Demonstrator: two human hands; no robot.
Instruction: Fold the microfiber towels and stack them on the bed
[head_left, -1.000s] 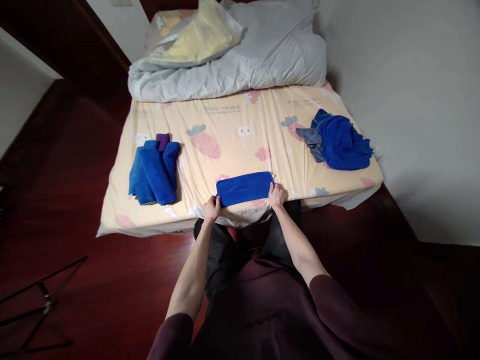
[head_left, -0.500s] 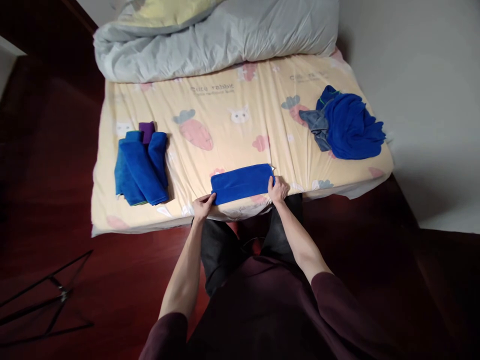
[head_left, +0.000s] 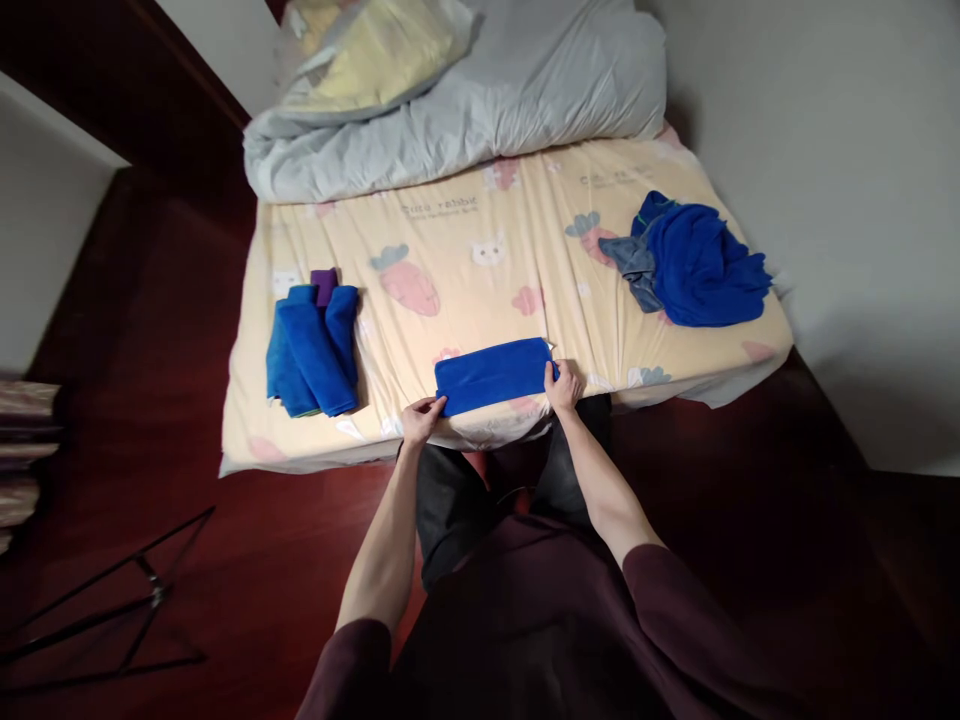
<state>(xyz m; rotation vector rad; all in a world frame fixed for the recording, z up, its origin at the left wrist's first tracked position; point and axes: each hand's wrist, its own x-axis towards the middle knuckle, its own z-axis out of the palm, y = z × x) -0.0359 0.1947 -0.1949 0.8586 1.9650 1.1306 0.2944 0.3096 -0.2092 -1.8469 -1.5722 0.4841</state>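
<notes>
A blue towel (head_left: 493, 376), folded into a long flat strip, lies near the front edge of the bed (head_left: 480, 300). My left hand (head_left: 422, 418) pinches its near left corner between thumb and fingers. At the other end my right hand (head_left: 562, 385) grips the near right corner, below a small white tag. To the left lie several folded or rolled towels (head_left: 311, 345), blue with one purple among them. A loose heap of blue and grey-blue cloths (head_left: 701, 265) rests on the right side of the bed.
A grey quilt (head_left: 450, 140) with a yellow part is bunched across the back of the bed. White wall (head_left: 840, 200) stands at the right. On the dark red floor at the lower left is a black metal stand (head_left: 154, 595).
The view has shifted, so the bed and its things sit slightly lower and farther right. Both hands keep their hold on the towel's ends, and the towel looks much the same.
</notes>
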